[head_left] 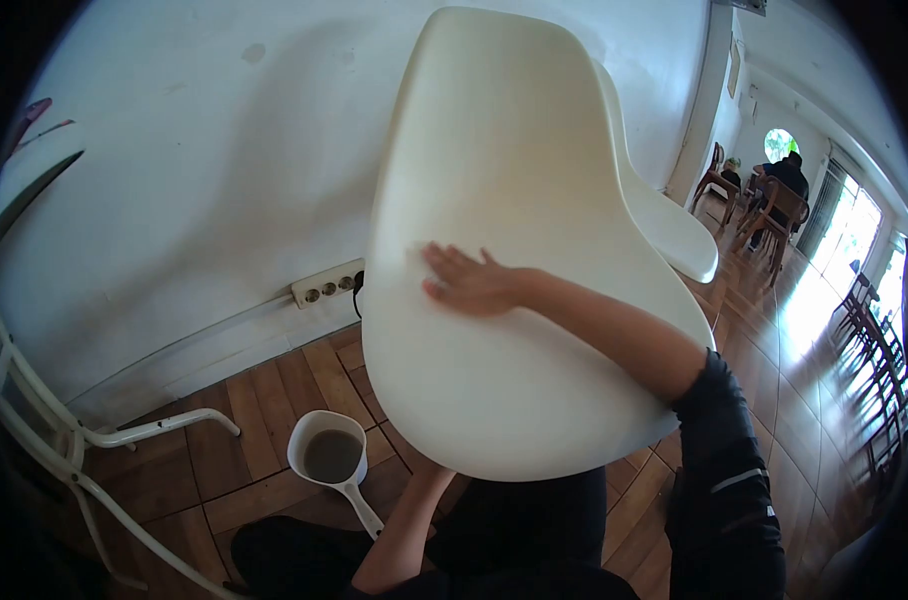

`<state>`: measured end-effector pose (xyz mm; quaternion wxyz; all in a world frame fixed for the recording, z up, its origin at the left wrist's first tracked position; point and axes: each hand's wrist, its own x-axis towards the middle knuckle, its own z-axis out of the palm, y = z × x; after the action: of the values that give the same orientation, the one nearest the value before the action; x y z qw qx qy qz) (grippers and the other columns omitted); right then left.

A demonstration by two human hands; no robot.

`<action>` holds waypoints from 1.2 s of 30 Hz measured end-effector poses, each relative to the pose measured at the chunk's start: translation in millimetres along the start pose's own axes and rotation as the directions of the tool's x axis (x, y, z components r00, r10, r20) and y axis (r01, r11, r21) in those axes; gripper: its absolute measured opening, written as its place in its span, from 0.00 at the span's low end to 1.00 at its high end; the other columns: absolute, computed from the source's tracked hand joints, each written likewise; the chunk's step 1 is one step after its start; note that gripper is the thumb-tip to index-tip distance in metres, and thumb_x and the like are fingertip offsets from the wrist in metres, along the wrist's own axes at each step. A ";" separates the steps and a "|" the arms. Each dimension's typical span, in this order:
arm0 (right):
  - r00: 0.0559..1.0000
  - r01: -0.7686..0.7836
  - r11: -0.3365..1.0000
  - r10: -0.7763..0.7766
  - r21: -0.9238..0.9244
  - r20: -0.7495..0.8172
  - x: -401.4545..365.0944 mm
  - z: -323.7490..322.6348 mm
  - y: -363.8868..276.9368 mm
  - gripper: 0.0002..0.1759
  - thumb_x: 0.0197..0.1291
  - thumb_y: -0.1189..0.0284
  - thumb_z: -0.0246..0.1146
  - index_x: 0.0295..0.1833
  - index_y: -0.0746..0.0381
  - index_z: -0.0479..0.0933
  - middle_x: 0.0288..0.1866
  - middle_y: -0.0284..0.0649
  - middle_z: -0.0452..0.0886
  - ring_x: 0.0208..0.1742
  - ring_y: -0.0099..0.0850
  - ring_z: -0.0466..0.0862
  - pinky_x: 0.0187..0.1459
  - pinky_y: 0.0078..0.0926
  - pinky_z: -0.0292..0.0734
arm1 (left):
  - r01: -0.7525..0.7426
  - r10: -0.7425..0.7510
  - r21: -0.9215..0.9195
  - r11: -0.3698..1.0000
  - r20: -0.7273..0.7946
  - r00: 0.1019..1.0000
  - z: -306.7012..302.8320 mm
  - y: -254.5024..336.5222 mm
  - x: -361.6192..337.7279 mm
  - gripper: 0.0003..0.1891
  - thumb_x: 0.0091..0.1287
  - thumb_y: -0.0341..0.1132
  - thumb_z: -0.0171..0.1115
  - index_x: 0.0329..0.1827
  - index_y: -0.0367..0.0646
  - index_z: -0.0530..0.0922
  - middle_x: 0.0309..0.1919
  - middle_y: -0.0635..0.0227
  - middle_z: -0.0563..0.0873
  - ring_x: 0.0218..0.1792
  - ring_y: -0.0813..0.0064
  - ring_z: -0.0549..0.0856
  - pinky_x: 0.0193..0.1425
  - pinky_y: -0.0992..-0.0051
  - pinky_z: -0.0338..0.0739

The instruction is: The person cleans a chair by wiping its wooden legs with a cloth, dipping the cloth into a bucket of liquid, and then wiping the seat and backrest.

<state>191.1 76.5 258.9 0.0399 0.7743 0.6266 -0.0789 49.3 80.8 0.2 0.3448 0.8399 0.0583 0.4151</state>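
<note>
Hand (471, 283) — right — flat on chair (514, 150)

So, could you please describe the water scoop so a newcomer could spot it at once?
Start at the big cream chair shell under the right hand. On the wooden floor just below its lower left edge stands a white scoop. It alone is round, holds murky brownish water, and has a long handle.

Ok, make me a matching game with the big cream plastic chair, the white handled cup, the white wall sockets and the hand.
1 cream plastic chair shell
2 white handled cup
3 white socket strip
4 right hand

A on the wooden floor
B flat on the chair
C on the white wall
D cream, beneath the hand

Pairs: 1-D, 2-A, 3-C, 4-B
</note>
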 end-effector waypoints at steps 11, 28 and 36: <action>0.946 0.314 0.949 -0.315 0.021 0.078 -120.8 -2.1 -35.0 0.44 0.62 0.35 0.23 0.77 0.49 0.40 0.80 0.39 0.37 0.79 0.40 0.38 0.70 0.65 0.30 | 0.023 -0.024 -0.016 1.000 -0.063 0.998 6.1 -5.0 -0.7 0.19 0.63 0.42 0.63 0.52 0.43 0.76 0.45 0.63 0.82 0.47 0.64 0.80 0.46 0.65 0.78; 0.872 -0.478 0.868 0.487 -0.135 0.040 -127.0 -2.2 117.1 0.43 0.65 0.38 0.26 0.77 0.54 0.41 0.80 0.38 0.38 0.79 0.39 0.38 0.72 0.61 0.31 | -0.117 0.136 0.098 0.988 -0.210 0.968 -8.3 24.8 21.9 0.13 0.62 0.34 0.61 0.46 0.37 0.77 0.39 0.58 0.83 0.40 0.60 0.82 0.40 0.62 0.77; 0.989 0.149 0.988 -0.149 -0.038 -0.001 -79.4 6.3 -47.9 0.44 0.66 0.39 0.29 0.77 0.58 0.37 0.79 0.42 0.38 0.79 0.44 0.41 0.72 0.61 0.36 | -0.089 -0.006 -0.220 0.971 -0.396 0.918 -18.3 52.8 31.5 0.15 0.63 0.34 0.60 0.50 0.38 0.76 0.44 0.54 0.82 0.47 0.55 0.81 0.47 0.62 0.77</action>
<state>127.8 9.1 268.1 0.0473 0.7246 0.6842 -0.0685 46.3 62.8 61.7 0.4135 0.6938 0.0592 0.5866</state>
